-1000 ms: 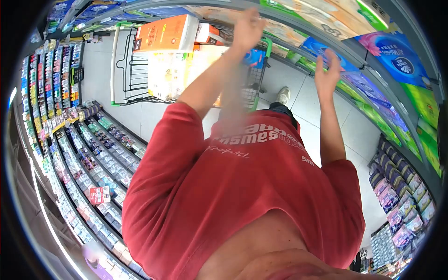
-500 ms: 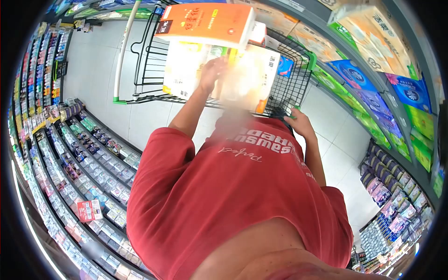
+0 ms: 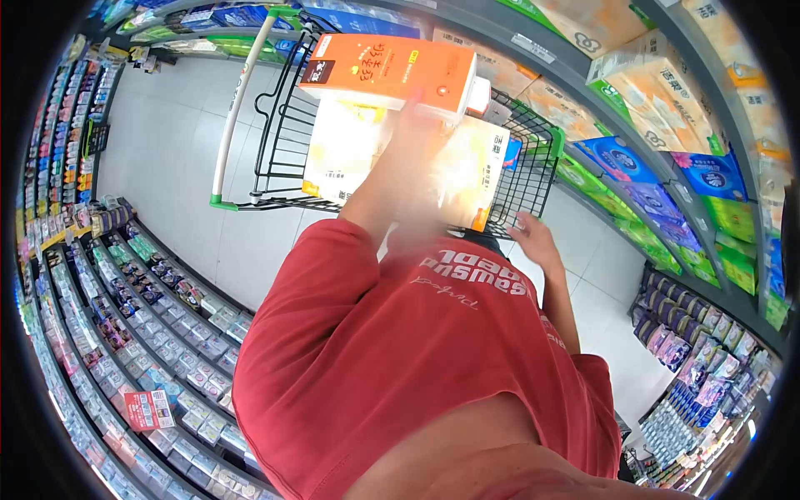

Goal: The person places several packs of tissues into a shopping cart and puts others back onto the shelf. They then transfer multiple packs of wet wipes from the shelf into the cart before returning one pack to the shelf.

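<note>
A wire shopping cart [image 3: 279, 177] with green corner pieces stands in front of me. In it lie glowing white-and-yellow packs of tissues [image 3: 342, 167], partly washed out by glare. An orange pack [image 3: 392, 71] with printed characters rests above them, toward the far side. My left hand [image 3: 415, 117] reaches over the packs and meets the lower edge of the orange pack; blur and glare hide its fingers. Close to my body, my right hand [image 3: 533, 239] has its fingers curled at the cart's near right rim. A blue pack [image 3: 512, 153] shows behind the mesh.
Shelves on the right hold tissue packs, among them a beige one [image 3: 658, 92] and blue ones [image 3: 617, 158]. Racks of small packaged goods [image 3: 167, 308] curve along the left, with a red-and-white sign [image 3: 150, 410]. Pale floor tiles [image 3: 175, 142] lie left of the cart.
My left hand has moved from the white-and-yellow packs up and right to the orange pack. My right hand stays by the cart rim. The whole view has shifted slightly.
</note>
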